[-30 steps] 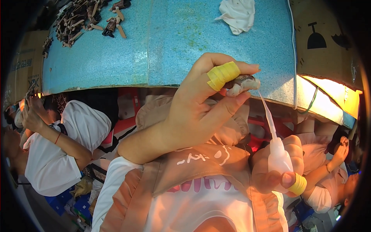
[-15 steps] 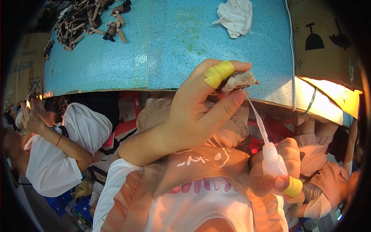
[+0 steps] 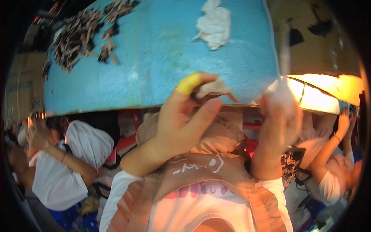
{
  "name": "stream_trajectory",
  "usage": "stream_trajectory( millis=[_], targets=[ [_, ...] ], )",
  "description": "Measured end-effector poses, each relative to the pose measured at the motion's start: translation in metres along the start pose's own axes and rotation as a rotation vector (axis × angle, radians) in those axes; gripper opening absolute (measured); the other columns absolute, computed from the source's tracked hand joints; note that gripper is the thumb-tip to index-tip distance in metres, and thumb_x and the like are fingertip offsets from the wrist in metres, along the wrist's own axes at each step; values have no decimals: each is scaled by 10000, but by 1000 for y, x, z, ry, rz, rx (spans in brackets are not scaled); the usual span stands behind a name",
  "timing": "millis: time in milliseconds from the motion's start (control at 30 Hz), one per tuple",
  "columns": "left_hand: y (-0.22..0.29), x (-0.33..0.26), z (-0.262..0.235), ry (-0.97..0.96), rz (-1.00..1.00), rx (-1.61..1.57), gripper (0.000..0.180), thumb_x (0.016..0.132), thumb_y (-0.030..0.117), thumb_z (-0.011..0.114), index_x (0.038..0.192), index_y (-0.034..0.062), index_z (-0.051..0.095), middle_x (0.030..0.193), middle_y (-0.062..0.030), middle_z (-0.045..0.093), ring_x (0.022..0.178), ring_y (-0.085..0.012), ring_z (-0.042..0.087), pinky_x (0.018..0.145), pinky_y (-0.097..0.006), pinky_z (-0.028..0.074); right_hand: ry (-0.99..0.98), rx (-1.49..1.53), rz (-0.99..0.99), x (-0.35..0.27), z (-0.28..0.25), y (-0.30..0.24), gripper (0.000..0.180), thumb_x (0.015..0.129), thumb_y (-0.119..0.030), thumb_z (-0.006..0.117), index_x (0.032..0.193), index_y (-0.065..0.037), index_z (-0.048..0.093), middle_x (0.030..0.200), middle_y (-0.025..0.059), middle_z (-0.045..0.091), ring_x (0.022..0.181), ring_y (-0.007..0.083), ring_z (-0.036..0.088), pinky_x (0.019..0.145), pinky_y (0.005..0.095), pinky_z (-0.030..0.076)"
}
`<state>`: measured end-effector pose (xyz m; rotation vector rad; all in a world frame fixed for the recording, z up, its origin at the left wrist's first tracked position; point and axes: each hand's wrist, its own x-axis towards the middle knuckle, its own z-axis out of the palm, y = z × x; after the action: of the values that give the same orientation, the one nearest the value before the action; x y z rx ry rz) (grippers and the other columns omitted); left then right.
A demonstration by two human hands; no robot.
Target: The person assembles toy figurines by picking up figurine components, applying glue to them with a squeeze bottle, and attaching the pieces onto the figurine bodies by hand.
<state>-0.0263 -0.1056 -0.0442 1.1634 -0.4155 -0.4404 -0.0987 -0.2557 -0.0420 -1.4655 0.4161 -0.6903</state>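
Above the near edge of the blue table [image 3: 166, 65], my left hand [image 3: 181, 120] pinches a small pale and dark doll figure [image 3: 211, 89] between thumb and forefinger. Yellow tape wraps that forefinger, and a thin wooden-looking piece sticks out of the figure toward the right. My right hand [image 3: 280, 120], smeared by motion, is closed around a whitish squeeze bottle [image 3: 281, 94]. The bottle's long thin nozzle [image 3: 285, 54] points away from me, apart from the figure.
A heap of similar figures [image 3: 77, 38] lies at the table's far left. A crumpled white cloth [image 3: 214, 27] rests farther back. Cardboard boxes flank the table: a left box [image 3: 27, 77] and a right box [image 3: 309, 50]. Co-workers sit close on both sides.
My right hand has swung up and forward with the bottle; its nozzle has left the figure and now points away. My left hand shifted slightly left and down in view, still holding the figure.
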Motion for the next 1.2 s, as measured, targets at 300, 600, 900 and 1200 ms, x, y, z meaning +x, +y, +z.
stream_trajectory(
  millis=[300,600,900,1200],
  targets=[
    [-4,-3,-6,57,-21,81,351,854,43,537,1179,-11,415,1006,-100,562,806,-154,564,711,-251,462,-127,-569,-321,66,17,42,297,710,-101,662,971,-17,549,851,130,561,789,279,531,716,341,408],
    [-3,2,-13,103,-51,147,340,866,81,526,1176,-32,444,990,-87,555,796,-143,564,683,-243,458,230,-606,-842,53,-37,14,194,691,-50,630,877,-31,581,812,97,600,696,280,549,641,345,448],
    [-1,1,3,31,-89,129,334,871,77,512,1180,-38,456,1009,-91,565,817,-143,563,699,-235,442,197,-1303,-300,197,-130,52,197,828,-154,516,938,-5,584,733,121,589,661,216,569,625,324,451],
    [1,-9,2,5,-123,127,316,865,76,520,1157,-37,472,1014,-93,568,796,-144,561,686,-240,443,165,-732,-158,179,-142,43,175,876,-125,453,949,-4,556,683,71,539,616,161,519,577,275,422]
  ],
)
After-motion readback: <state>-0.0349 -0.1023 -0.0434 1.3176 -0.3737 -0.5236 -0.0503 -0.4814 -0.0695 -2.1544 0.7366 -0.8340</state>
